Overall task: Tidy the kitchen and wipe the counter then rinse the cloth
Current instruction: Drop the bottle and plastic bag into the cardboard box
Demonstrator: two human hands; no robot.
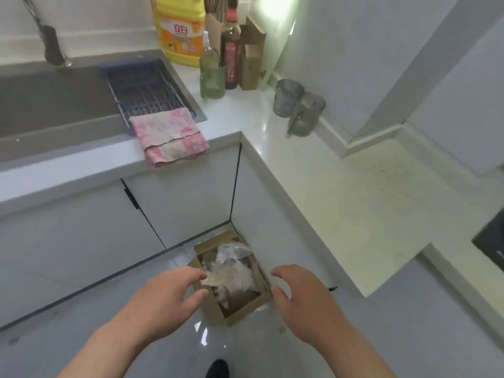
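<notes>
A pink and white cloth (169, 137) lies folded on the counter's front edge beside the sink (49, 99). On the floor in the cabinet corner stands a cardboard box (218, 315) holding crumpled clear plastic and paper (231, 268). My left hand (169, 298) hovers over the box's left side with fingers loosely curved and empty. My right hand (300, 298) hovers at the box's right side, fingers also relaxed and empty. The white L-shaped counter (354, 203) runs to the right.
A blue drying rack (144, 88) sits across the sink's right end. A yellow detergent jug (180, 31), a green spray bottle (211, 75), a dark bottle (231, 58) and a brown carton (252, 55) crowd the back corner. Two glass tumblers (298, 106) stand by the wall. A black hob edge (491, 241) shows far right.
</notes>
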